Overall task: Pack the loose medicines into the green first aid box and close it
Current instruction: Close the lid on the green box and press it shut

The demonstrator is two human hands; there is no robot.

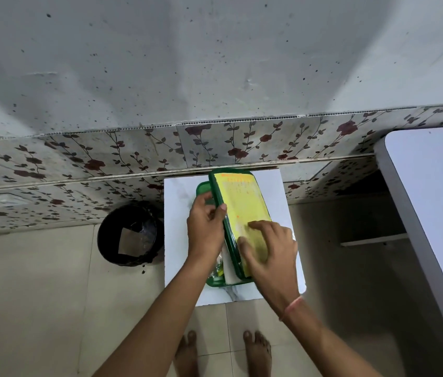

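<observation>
The green first aid box [216,282] sits on the small white table [177,240], close against the floral-tiled wall [79,164]. Its lid [238,205], yellow label up, lies tilted over the box, left edge raised. Your left hand [205,227] pinches that left rim, thumb on top. Your right hand [268,248] lies flat on the near end of the lid, fingers spread. Medicines [219,270] show in the gap. A black bin [130,235] stands left of the table.

Both hands on lid [238,205], box [215,282] ajar
</observation>
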